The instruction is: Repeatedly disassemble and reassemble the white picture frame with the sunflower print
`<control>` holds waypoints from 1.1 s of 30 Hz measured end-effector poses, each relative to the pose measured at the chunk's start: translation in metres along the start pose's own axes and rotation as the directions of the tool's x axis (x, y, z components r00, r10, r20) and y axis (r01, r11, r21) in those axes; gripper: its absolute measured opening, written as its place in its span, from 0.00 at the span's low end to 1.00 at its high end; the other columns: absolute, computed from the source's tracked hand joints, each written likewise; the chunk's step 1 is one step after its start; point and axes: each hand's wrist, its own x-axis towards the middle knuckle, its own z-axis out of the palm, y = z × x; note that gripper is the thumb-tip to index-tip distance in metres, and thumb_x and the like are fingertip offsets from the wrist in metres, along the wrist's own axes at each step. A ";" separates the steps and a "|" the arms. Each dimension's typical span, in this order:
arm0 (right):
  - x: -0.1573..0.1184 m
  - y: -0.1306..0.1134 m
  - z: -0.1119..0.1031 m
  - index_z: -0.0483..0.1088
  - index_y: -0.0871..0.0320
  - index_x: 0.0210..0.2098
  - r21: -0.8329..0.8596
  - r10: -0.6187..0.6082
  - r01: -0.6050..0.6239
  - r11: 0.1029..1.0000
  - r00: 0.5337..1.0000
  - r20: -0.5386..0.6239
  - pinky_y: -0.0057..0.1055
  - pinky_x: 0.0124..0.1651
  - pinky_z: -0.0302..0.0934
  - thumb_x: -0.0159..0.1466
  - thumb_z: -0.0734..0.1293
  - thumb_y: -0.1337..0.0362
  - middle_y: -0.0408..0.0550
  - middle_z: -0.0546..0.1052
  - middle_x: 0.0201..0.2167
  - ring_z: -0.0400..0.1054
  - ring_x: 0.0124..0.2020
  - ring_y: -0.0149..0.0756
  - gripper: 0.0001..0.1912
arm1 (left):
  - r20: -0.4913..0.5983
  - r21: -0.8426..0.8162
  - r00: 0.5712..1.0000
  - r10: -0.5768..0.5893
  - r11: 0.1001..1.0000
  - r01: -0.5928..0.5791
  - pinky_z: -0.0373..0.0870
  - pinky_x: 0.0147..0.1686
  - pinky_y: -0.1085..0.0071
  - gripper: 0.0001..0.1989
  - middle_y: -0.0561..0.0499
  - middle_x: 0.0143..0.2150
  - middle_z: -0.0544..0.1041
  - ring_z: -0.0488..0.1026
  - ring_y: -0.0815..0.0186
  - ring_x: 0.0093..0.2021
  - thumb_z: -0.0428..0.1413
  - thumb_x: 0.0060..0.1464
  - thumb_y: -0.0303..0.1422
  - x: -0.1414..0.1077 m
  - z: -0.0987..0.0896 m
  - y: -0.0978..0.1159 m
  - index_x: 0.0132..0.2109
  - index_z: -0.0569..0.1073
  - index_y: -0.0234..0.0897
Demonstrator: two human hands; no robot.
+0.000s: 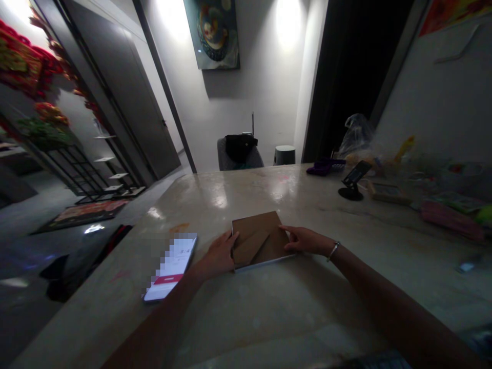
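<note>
Dim room, wide view, polished stone counter point(215, 205) filling the lower frame, with a grey door point(123, 92) on the far left, a metal shelf rack point(77, 174) beyond it, and a painting point(211, 31) on the end wall above a chair point(226, 156) with a black bag point(240, 146) on it. Far right end of counter: plastic bag point(357, 136), purple item point(323, 166), black phone stand point(351, 182), pink packet point(449, 220), other clutter too blurred to tell. Lit phone point(171, 269) lies just beside the left hand, its screen pixelated. Flat brown cardboard package point(259, 241) lies on the counter near the front edge, between both hands, with a diagonal flap on top and a pale lower edge. Left hand point(219, 254) touches its left edge, fingers slightly spread, curving over the corner. Right hand point(307, 241) touches its right edge, fingers nearly together, bracelet point(333, 251) on the wrist. No pinch visible, pressure cannot be told. Contact at opposite edges looks right for keeping the package square and steady
</note>
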 end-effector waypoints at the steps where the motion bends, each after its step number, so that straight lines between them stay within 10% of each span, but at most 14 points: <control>1: 0.000 -0.001 0.000 0.54 0.60 0.58 -0.013 -0.004 0.004 1.000 1.000 -0.002 0.25 0.28 0.52 0.53 0.66 0.60 0.42 0.68 0.25 0.60 0.25 0.29 0.35 | 0.005 0.016 1.000 -0.001 1.000 0.001 0.50 0.56 0.59 0.45 0.36 0.63 0.50 0.50 0.50 0.61 0.54 0.38 0.47 0.000 -0.001 0.002 0.61 0.51 0.29; 10: -0.001 -0.011 0.001 0.63 0.54 0.53 -0.156 0.016 -0.036 0.987 0.992 -0.127 0.27 0.31 0.54 0.59 0.61 0.57 0.45 0.71 0.28 0.63 0.28 0.32 0.23 | -0.074 0.041 0.997 0.011 0.999 -0.008 0.49 0.58 0.59 0.34 0.41 0.64 0.47 0.46 0.56 0.63 0.50 0.44 0.31 0.003 0.008 -0.003 0.60 0.53 0.32; 17: 0.012 -0.009 0.016 0.70 0.60 0.41 -0.381 -0.220 0.088 0.921 0.921 -0.320 0.38 0.55 0.50 0.60 0.60 0.63 0.55 0.62 0.54 0.55 0.55 0.42 0.13 | -0.167 0.060 0.981 0.098 0.994 -0.089 0.48 0.58 0.58 0.27 0.39 0.62 0.53 0.48 0.57 0.62 0.43 0.46 0.20 0.013 0.012 -0.006 0.56 0.58 0.28; 33: 0.019 -0.002 0.018 0.48 0.62 0.60 -0.435 -0.124 0.012 0.901 0.965 -0.232 0.44 0.60 0.39 0.62 0.55 0.55 0.56 0.57 0.59 0.45 0.61 0.45 0.30 | -0.169 0.184 0.983 0.077 0.982 -0.046 0.43 0.57 0.55 0.41 0.36 0.59 0.57 0.51 0.52 0.60 0.52 0.39 0.25 0.008 0.003 0.007 0.61 0.46 0.30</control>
